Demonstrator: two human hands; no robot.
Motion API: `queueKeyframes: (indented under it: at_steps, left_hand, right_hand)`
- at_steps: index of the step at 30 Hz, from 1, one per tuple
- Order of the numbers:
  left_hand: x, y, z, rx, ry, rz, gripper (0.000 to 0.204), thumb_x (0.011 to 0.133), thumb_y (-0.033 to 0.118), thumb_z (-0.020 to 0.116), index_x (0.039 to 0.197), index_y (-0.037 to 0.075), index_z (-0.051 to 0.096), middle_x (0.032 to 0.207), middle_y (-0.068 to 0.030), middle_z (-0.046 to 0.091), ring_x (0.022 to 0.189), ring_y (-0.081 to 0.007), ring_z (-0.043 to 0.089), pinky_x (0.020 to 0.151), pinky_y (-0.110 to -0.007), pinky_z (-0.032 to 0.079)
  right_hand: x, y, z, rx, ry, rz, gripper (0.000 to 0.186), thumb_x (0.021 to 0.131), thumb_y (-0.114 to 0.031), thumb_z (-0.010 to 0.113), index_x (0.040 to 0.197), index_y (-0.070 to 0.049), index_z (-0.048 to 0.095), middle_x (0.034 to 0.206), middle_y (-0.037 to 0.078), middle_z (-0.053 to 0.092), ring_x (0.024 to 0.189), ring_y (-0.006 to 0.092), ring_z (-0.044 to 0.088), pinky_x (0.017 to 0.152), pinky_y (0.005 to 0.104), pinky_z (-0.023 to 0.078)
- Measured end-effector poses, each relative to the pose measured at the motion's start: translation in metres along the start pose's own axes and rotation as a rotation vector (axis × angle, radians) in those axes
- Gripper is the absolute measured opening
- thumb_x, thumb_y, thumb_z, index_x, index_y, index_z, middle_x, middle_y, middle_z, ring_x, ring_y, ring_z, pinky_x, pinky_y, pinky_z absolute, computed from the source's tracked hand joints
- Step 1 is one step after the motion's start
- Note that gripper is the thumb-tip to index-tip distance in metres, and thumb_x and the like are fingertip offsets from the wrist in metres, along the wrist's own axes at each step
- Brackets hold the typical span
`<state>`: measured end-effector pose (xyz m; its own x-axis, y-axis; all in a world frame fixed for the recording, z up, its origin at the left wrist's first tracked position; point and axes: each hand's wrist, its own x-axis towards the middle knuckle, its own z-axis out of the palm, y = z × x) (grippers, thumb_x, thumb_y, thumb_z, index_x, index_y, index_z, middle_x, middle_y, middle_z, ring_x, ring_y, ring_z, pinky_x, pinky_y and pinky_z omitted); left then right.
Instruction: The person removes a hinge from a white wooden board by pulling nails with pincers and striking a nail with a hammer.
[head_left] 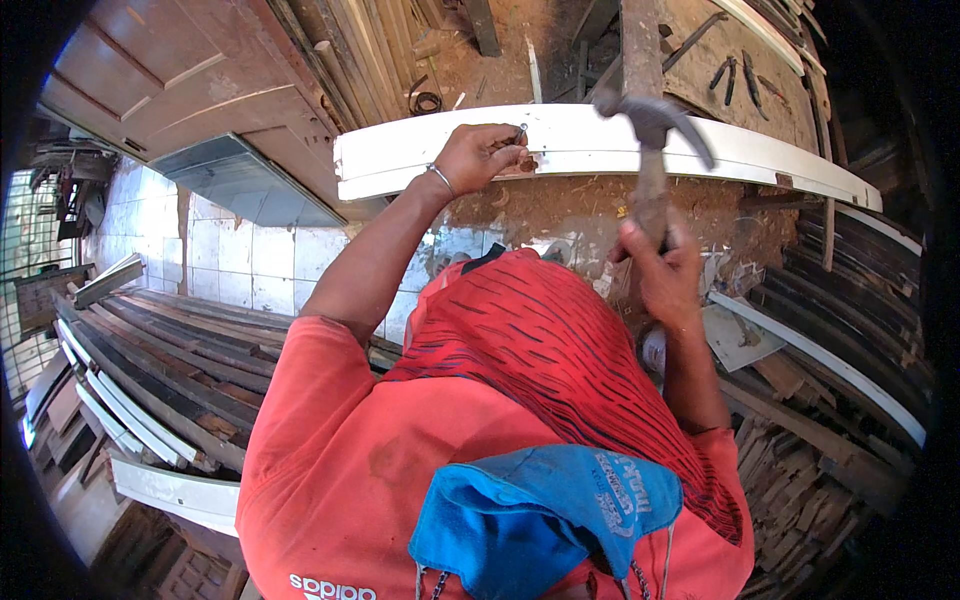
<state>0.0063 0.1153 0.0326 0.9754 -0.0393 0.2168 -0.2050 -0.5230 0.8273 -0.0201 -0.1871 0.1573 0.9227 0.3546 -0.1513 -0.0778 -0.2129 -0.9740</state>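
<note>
While the left hand [478, 156] pinched one small metal piece [522, 129] at one white board [575, 141], I saw the right hand [662, 268] closed firmly around one hammer [652, 168].

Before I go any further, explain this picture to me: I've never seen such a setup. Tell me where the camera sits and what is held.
There is no robot here, just a person with two bare hands. The camera is worn on the head and looks down; its fisheye lens bends straight edges, so the white beam may look more curved than it is. The right hand grips a claw hammer by its handle. The left hand is at the beam, fingers curled by a small shiny piece, too small to identify. Beyond, pliers lie on a wooden surface. The red shirt is the wearer's own.
</note>
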Motion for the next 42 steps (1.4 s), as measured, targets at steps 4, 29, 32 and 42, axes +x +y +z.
queueKeyframes:
  at_steps: [4, 29, 32, 42]
  left_hand:
    - [0.0, -0.005, 0.002, -0.046, -0.001, 0.046, 0.027, 0.091, 0.026, 0.074, 0.106, 0.004, 0.074, 0.092, -0.0154, 0.075, 0.083, -0.0303, 0.073, 0.076, -0.036, 0.057]
    - [0.002, -0.011, -0.008, -0.025, -0.073, 0.06, 0.021, 0.091, 0.023, 0.072, 0.105, 0.007, 0.072, 0.094, -0.0138, 0.075, 0.087, -0.0311, 0.073, 0.079, -0.038, 0.057]
    - [0.011, -0.005, -0.009, -0.013, -0.147, 0.065, 0.022, 0.092, 0.024, 0.07, 0.106, 0.007, 0.073, 0.094, -0.0143, 0.075, 0.087, -0.0316, 0.073, 0.079, -0.039, 0.057]
    - [0.006, -0.014, -0.009, 0.005, -0.104, 0.114, 0.019, 0.09, 0.023, 0.073, 0.102, 0.008, 0.071, 0.092, -0.0148, 0.073, 0.086, -0.0359, 0.071, 0.077, -0.042, 0.056]
  right_hand:
    - [0.002, -0.043, 0.009, -0.079, 0.046, -0.202, 0.032, 0.099, -0.022, 0.066, 0.12, 0.0, 0.056, 0.085, 0.005, 0.063, 0.07, 0.0128, 0.061, 0.063, 0.0308, 0.05]
    - [0.023, -0.115, 0.007, 0.315, 0.041, -0.398, 0.037, 0.102, -0.031, 0.061, 0.123, -0.001, 0.059, 0.077, 0.002, 0.059, 0.062, 0.0104, 0.056, 0.056, 0.0258, 0.046]
    - [0.024, -0.03, -0.003, -0.041, -0.055, -0.21, 0.037, 0.102, -0.035, 0.061, 0.119, -0.003, 0.06, 0.077, 0.003, 0.06, 0.061, 0.0117, 0.056, 0.055, 0.0266, 0.046]
    - [0.019, -0.125, -0.002, 0.302, 0.095, -0.459, 0.039, 0.106, -0.034, 0.052, 0.127, -0.001, 0.053, 0.078, 0.007, 0.058, 0.058, 0.0103, 0.054, 0.049, 0.028, 0.046]
